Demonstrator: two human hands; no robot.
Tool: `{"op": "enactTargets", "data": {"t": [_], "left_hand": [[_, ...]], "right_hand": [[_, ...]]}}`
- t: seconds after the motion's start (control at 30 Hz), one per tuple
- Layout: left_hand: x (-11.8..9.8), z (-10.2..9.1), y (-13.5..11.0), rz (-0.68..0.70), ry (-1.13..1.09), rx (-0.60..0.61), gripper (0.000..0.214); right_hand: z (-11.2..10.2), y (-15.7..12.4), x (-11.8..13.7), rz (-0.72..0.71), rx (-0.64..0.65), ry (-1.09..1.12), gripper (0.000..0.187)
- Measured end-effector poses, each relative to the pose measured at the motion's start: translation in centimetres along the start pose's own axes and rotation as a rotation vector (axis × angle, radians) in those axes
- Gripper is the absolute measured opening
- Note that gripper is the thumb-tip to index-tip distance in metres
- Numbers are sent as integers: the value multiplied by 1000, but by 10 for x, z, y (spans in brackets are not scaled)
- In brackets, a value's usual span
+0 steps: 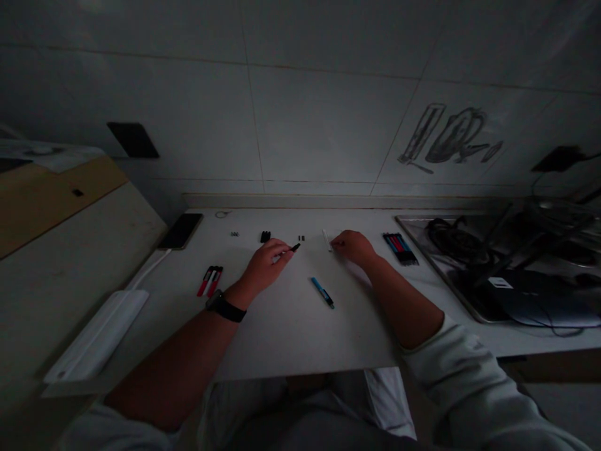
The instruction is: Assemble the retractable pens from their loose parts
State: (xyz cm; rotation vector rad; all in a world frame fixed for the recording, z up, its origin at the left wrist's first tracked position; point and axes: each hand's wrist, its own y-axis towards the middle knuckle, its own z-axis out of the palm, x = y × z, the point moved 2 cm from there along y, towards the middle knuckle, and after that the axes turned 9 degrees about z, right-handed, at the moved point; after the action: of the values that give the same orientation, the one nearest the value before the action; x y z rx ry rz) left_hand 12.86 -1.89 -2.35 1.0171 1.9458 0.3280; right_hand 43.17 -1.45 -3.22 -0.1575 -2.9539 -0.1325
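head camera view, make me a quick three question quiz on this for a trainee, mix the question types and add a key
1. True or false: the blue pen lies loose on the white counter.
2. Which of these is nearest the right hand? A) the phone B) the slim white tube C) the watch
3. Fill the gap: the thin black piece is in the ____ hand.

Key: 1. True. 2. B. 3. Left hand.
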Motion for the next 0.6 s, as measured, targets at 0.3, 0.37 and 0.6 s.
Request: {"op": "enactTargets", "data": {"t": [0.3, 0.37, 0.6], "left_hand": [[2, 1, 0, -6, 30, 12, 21], [2, 1, 0, 1, 23, 16, 21], [5, 2, -2, 0, 23, -5, 21]], "right_hand": [[-12, -7, 2, -43, 45, -122, 22], [-14, -8, 3, -82, 44, -115, 23], [-18, -15, 4, -138, 146, -145, 15]]}}
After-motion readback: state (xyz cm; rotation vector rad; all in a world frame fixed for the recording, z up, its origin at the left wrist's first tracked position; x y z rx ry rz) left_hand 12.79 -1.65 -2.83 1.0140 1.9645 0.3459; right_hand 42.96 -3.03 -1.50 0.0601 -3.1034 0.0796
